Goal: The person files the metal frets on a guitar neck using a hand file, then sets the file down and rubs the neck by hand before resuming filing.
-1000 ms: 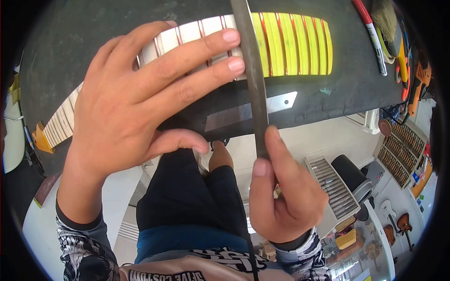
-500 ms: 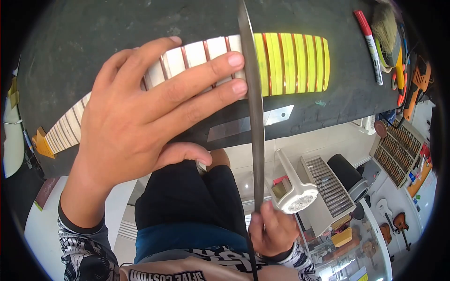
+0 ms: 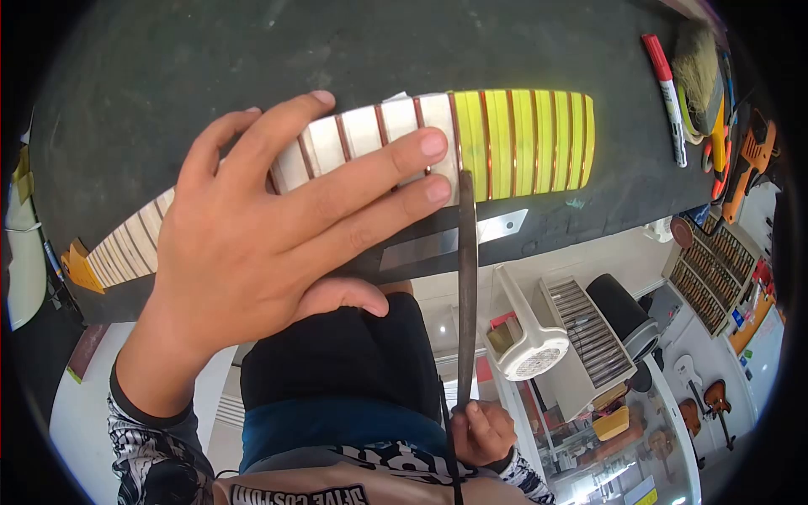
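A guitar neck with copper-coloured frets lies across the dark bench; its left stretch (image 3: 362, 133) is covered in whitish tape, its right end (image 3: 526, 139) in yellow tape. My left hand (image 3: 252, 227) rests spread over the whitish stretch, fingertips near where the two colours meet. Low in the view, my right hand (image 3: 482, 431) is closed around the near end of a long dark metal file (image 3: 467, 295). The file's far tip lies over the neck's near edge, at the start of the yellow part. An orange-brown piece (image 3: 82, 266) sits at the neck's narrow end.
A metal plate (image 3: 503, 225) lies beside the neck. A red-capped marker (image 3: 667, 99), a brush (image 3: 695, 67) and orange-handled tools (image 3: 749, 164) are at the bench's right. Beyond the near edge are a white appliance (image 3: 536, 352), a tray of metal rods (image 3: 589, 328) and a black bin (image 3: 621, 311).
My right hand has drawn the file back toward my body, so its tip has come from beyond the neck to its near edge. The neck and my left hand appear lower in view.
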{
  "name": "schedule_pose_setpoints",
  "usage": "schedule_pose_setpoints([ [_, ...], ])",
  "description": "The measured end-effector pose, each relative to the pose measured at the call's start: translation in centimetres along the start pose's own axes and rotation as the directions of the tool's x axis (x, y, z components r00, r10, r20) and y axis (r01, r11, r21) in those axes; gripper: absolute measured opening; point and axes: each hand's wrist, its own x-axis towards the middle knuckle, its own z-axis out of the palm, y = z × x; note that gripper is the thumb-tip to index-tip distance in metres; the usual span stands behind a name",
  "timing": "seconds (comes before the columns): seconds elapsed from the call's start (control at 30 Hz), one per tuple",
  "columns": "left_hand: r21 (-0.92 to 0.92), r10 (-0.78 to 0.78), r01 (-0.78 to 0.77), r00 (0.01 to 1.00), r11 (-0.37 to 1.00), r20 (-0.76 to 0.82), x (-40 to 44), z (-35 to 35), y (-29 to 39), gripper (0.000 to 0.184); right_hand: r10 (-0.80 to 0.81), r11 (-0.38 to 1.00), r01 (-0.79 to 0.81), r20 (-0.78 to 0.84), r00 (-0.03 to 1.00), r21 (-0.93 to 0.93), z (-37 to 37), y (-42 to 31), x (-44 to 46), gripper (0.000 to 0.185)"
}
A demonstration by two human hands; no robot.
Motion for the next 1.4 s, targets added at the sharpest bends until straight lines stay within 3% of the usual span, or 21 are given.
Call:
schedule_pose_setpoints([
  [0.23,0.0,-0.006,0.006,1.0,1.0,-0.01,0.0,0.0,0.0,0.071,0.03,0.999,-0.03,-0.026,0.999,-0.014,0.6,-1.8,14.2,0.048],
  [0.3,0.007,0.001,-0.001,1.0,1.0,-0.013,0.0,0.0,0.0,0.072,0.092,0.989,-0.083,-0.067,0.994,0.124,1.1,-1.5,16.0,0.043],
  [0.5,-0.001,0.01,-0.01,0.999,1.0,-0.039,0.0,0.2,0.0,0.073,0.109,0.965,-0.079,-0.108,0.988,0.251,0.2,-0.2,9.3,0.045],
  [0.73,0.195,0.071,-0.053,0.994,0.979,-0.089,-0.4,0.3,0.7,0.077,0.093,0.969,-0.069,-0.09,0.992,0.238,-0.1,1.3,0.0,0.05],
  [0.9,-0.026,-0.084,0.08,0.924,0.996,-0.372,1.3,0.8,2.4,0.073,0.068,0.982,-0.047,-0.109,0.992,0.183,0.5,2.2,-0.9,0.047],
  [1.1,-0.215,-0.26,0.19,0.89,0.958,-0.373,3.2,1.2,2.3,0.059,0.028,0.992,-0.015,-0.094,0.995,0.127,1.2,1.7,0.9,0.046],
  [1.2,-0.137,-0.105,0.047,0.885,0.99,-0.453,3.1,1.5,1.0,0.057,0.047,0.989,-0.034,-0.086,0.995,0.141,1.1,1.6,0.6,0.046],
  [1.4,-0.1,-0.102,0.061,0.869,0.993,-0.484,3.9,1.2,-0.2,0.057,0.041,0.995,-0.033,-0.084,0.996,0.094,0.3,1.3,1.3,0.047],
])
